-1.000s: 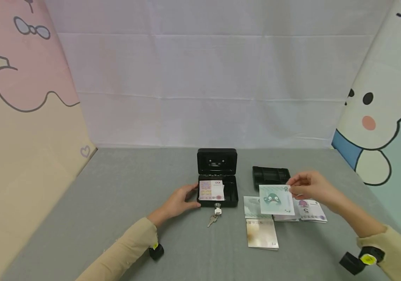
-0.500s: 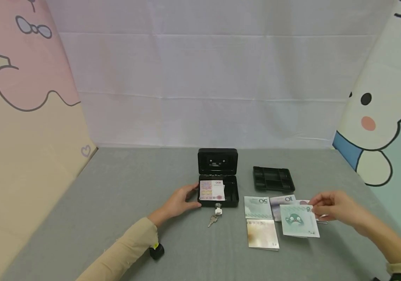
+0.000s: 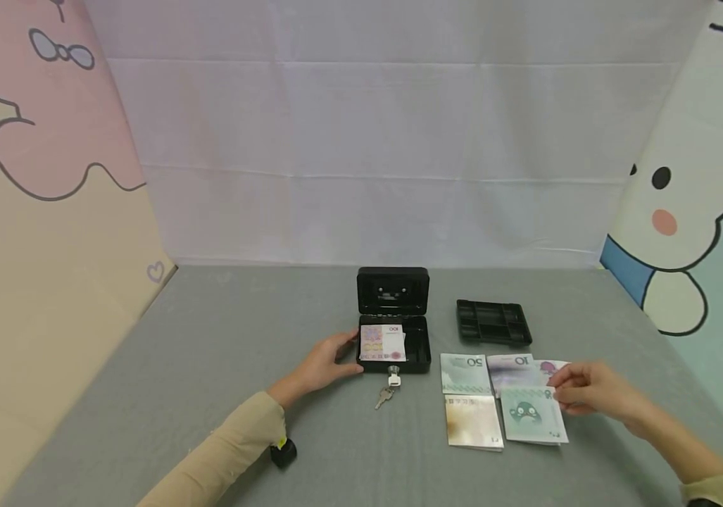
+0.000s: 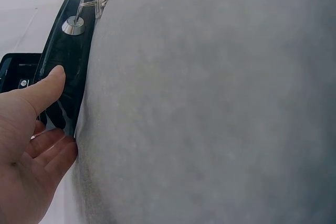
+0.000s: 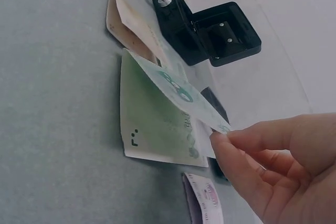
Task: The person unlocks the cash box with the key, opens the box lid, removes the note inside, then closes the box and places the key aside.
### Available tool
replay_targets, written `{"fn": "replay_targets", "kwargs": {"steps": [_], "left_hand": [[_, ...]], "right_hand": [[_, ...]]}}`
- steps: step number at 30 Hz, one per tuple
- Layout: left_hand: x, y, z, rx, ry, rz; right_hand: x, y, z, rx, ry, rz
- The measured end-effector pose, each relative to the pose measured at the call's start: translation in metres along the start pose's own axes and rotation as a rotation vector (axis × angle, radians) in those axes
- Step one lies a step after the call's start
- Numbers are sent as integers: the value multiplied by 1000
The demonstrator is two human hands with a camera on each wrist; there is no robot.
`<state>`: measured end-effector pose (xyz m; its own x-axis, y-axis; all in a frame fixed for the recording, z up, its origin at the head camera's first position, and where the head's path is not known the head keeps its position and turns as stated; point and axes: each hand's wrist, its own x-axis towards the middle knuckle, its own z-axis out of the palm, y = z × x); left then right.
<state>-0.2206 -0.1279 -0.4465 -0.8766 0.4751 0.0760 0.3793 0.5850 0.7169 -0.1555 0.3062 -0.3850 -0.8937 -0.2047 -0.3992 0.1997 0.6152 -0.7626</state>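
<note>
My right hand (image 3: 602,394) pinches the corner of a folded green banknote (image 3: 529,415) printed with a penguin-like figure. In the right wrist view this note tilts above another green banknote layer (image 5: 152,129); whether they are one folded note I cannot tell. A black cash box (image 3: 418,345) stands with its lid up, a folded 100 banknote (image 3: 381,343) inside. My left hand (image 3: 323,362) rests against its front left corner, thumb on the front and fingers along the side. A key (image 3: 384,398) hangs from the lock.
Folded notes lie right of the box: a green 50 (image 3: 464,373), a brownish note (image 3: 472,421), a purple 10 (image 3: 510,365) and a purple-printed note (image 3: 551,367) partly behind my right hand. A black compartment tray (image 3: 494,324) sits behind them.
My right hand has moved the green banknote from in front of the tray toward the table's near side, right of the brownish note. My left hand stays at the box.
</note>
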Motion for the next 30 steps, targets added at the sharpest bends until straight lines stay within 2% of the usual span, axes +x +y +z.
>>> {"fn": "replay_targets", "kwargs": {"steps": [7, 20, 30], "left_hand": [[0, 0, 0, -8, 1, 4], [0, 1, 0, -37, -1, 10], [1, 1, -1, -1, -4, -5]], "right_hand": [[4, 6, 5, 7, -22, 26], [10, 15, 15, -15, 21, 59], [10, 15, 17, -11, 41, 74]]}}
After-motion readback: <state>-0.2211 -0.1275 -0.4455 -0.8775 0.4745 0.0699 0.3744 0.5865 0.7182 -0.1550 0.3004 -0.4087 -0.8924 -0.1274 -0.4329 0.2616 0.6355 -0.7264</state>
